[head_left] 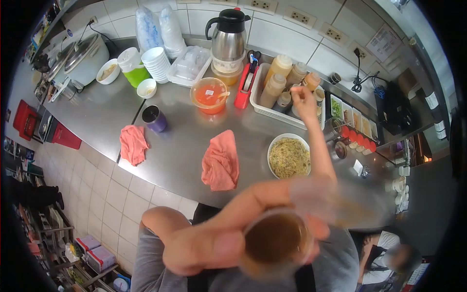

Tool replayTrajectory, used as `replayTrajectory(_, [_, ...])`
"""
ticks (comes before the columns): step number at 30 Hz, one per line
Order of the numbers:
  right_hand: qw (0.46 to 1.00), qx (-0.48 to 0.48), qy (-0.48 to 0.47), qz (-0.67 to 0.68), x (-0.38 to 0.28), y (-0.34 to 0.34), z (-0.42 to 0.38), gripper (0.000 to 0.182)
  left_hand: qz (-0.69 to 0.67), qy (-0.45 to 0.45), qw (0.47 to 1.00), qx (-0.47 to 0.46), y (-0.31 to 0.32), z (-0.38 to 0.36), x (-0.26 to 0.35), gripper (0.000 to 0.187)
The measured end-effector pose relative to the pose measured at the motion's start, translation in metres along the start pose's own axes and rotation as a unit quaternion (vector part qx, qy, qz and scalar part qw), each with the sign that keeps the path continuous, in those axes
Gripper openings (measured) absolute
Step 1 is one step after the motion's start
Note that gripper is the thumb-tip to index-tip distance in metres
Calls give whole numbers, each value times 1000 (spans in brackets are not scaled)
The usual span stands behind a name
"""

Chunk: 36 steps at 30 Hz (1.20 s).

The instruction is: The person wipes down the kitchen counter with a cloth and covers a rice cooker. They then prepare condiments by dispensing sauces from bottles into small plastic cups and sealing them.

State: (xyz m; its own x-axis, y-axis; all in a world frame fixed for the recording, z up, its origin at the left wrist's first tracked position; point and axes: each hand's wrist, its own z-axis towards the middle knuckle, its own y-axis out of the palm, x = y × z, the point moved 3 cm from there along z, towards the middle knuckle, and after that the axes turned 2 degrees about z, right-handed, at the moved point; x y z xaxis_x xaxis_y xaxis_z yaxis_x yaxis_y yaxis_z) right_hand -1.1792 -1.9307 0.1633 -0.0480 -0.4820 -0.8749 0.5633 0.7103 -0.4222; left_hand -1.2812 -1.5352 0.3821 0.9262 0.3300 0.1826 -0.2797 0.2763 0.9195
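Observation:
Close to the camera, my left hand (209, 248) is closed around a small clear plastic cup (275, 241) with brown liquid in it. Beside its outstretched index finger is a blurred translucent container (345, 202) with a brownish smear inside; what supports it I cannot make out. My right hand (304, 103) reaches over a white basket (279, 118) of squeeze bottles (273, 90). Its fingers are pinched together at the bottle tops, and whatever they grip is hidden. A white bowl of chopped, yellow-green food (290, 156) stands below the right forearm.
On the steel counter lie two pink cloths (221, 160) (134, 145). Behind are a purple cup (154, 119), a tub of orange liquid (209, 96), a red tape dispenser (246, 85) and a steel jug (228, 36). Topping trays (352, 117) stand right. Another person (382, 258) is at lower right.

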Motion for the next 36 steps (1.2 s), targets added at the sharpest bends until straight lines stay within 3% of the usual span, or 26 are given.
replayTrajectory(2, [993, 64, -52, -86, 11, -10, 22, 37, 64, -85, 991, 79, -7, -10, 2, 97])
replayTrajectory(3, [993, 63, -51, -85, 12, -7, 28, 37, 90, -130, 981, 114, -11, -15, 3, 102])
replayTrajectory(5, [986, 23, -17, -163, 9, 4, 39, 63, 118, -130, 981, 86, -48, -31, -4, 95])
replayTrajectory(6, [984, -17, -3, -178, 20, 11, 47, 89, 127, -129, 981, 77, -56, -32, -6, 98])
replayTrajectory(7, [984, -19, -4, -177, 20, 17, 49, 89, 145, -59, 984, 81, -51, -22, -3, 94])
replayTrajectory(9, [938, -49, 19, -342, 14, 40, 49, 98, 182, 80, 976, 88, -38, 2, 0, 87])
replayTrajectory(10, [939, -31, 47, -340, -5, 49, 36, 100, 200, 150, 964, 91, -32, 11, 3, 84])
replayTrajectory(12, [948, 9, 66, -312, -6, 60, 35, 98, 220, 218, 946, 91, -35, 15, 13, 81])
replayTrajectory(14, [955, 48, 80, -282, -4, 66, 33, 95, 248, 200, 919, 235, -70, 5, 26, 68])
replayTrajectory(16, [943, 126, -23, -307, -10, 70, 26, 87, 256, 216, 921, 198, -115, -4, 38, 58])
replayTrajectory(17, [945, 124, -32, -302, -15, 70, 23, 87, 261, 224, 918, 197, -131, -5, 40, 58])
replayTrajectory(19, [944, 204, -153, -211, -41, 61, 9, 80, 259, 274, 897, 232, -155, -10, 43, 55])
replayTrajectory(20, [944, 200, -158, -208, -60, 58, 6, 80, 260, 280, 894, 233, -166, -13, 45, 55])
replayTrajectory(22, [943, 227, -243, 26, -113, 43, -9, 75, 269, 275, 895, 226, -177, -18, 44, 55])
replayTrajectory(23, [942, 227, -245, 26, -136, 38, -17, 75, 269, 275, 895, 225, -176, -16, 42, 55])
replayTrajectory(25, [935, 158, -275, 159, -176, 30, -31, 74, 268, 299, 877, 265, -174, -10, 39, 53])
replayTrajectory(29, [922, 79, -378, 34, -215, 19, -61, 81, 290, 316, 864, 263, -167, -4, 36, 56])
replayTrajectory(31, [875, 5, -443, -197, -229, 23, -79, 91, 310, 324, 857, 256, -167, -4, 37, 57])
replayTrajectory(32, [868, -14, -449, -213, -234, 24, -88, 92, 308, 328, 856, 253, -167, -4, 37, 57])
replayTrajectory(35, [820, -36, -494, -286, -239, 25, -102, 90, 331, 330, 850, 242, -165, -3, 35, 60])
replayTrajectory(36, [807, -35, -501, -310, -242, 26, -106, 77, 327, 339, 850, 234, -164, -1, 33, 58])
